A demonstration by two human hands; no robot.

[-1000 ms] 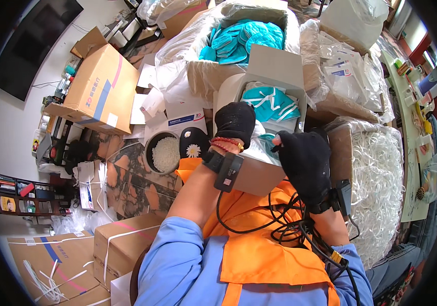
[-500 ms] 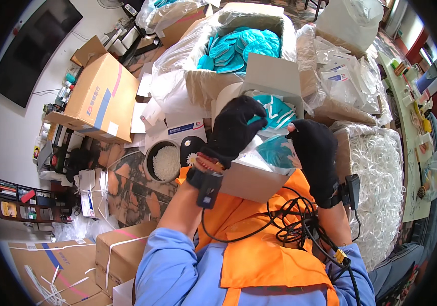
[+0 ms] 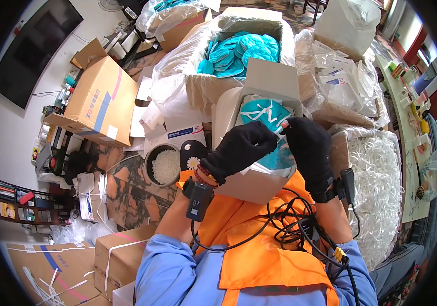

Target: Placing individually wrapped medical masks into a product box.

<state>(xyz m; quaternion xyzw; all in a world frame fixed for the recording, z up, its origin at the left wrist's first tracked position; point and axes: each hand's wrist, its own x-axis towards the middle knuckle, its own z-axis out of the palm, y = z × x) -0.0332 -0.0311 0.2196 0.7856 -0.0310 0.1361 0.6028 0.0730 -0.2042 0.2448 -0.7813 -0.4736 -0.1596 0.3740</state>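
A white cardboard box (image 3: 254,186) stands open in front of me, its flap raised at the back. Inside lie teal folded masks (image 3: 265,111) with white straps. My left hand (image 3: 241,148), in a black glove, hangs over the box's left side with fingers pinched together. My right hand (image 3: 307,148), also black-gloved, is over the right side, its bare fingertip showing near the left fingers. Both hands are closed just above the masks, close to a white strap. What lies between their fingertips is too small to make out.
A plastic-lined carton of teal masks (image 3: 241,53) sits beyond. To the right are a carton of plastic packets (image 3: 338,76) and a carton of white straps (image 3: 374,188). A dark bowl of white bits (image 3: 166,166) stands left. Black cables (image 3: 297,219) cross my orange apron.
My left hand has moved down and right, toward my right hand, uncovering the far mask. My right hand has shifted slightly left and up.
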